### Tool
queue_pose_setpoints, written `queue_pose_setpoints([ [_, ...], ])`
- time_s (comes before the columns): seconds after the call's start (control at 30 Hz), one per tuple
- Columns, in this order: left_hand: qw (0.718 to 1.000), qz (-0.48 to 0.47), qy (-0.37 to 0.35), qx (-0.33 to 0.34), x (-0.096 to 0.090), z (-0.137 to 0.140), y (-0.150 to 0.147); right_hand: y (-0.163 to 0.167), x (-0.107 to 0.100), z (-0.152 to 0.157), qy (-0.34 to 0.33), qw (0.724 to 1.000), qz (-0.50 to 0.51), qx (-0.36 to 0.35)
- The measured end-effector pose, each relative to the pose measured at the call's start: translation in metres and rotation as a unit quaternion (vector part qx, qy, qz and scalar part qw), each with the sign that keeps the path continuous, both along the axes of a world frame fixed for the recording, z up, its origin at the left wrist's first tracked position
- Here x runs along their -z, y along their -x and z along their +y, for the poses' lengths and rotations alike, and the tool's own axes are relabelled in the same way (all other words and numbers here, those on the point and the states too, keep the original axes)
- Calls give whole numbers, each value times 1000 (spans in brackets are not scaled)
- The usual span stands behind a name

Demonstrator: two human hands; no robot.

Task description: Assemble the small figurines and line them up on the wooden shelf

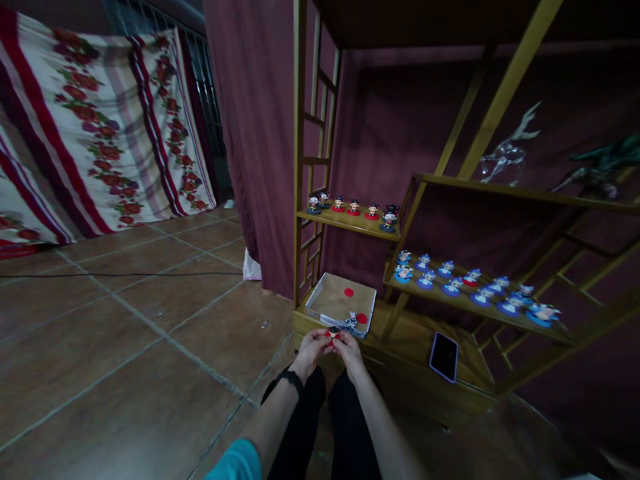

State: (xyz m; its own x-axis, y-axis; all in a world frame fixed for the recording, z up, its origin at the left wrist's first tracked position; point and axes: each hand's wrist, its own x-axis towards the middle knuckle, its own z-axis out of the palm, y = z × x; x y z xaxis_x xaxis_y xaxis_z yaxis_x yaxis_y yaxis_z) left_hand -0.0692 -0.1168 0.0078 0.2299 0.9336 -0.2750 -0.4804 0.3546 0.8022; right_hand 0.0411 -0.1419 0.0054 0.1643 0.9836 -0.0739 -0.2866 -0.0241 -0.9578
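Between my hands, just in front of the box and above my knees, is a small red figurine [333, 333] with a black top. My left hand [313, 347] grips it from the left with closed fingers. From the right, my right hand [349, 348] pinches the same figurine. The fingers cover most of its lower part. Right beyond the hands, an open shallow cardboard box [327, 301] rests on the cabinet ledge. Inside lie a red disc [349, 292], a second red disc [361, 319] and a black-and-white piece [352, 320] too small to make out.
Several figurines on red and dark bases line the upper left shelf [350, 222]. More, mostly on blue bases, stand on the lower right shelf [470, 304]. A phone [444, 357] lies on the ledge at right. A clear glass deer [506, 157] stands higher up.
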Motion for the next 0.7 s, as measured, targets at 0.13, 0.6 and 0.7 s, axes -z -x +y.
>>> queue_pose_setpoints([
  [0.13,1000,6,-5,6,4,4,1,3,0,3,-7,1000,12,15],
  [0.6,998,-12,-24,52,-4,0,13,6,5,0,-57,997,34,-37],
  [0.7,996,-24,-38,80,-6,-2,17,5,6,-1,-75,996,29,-36],
])
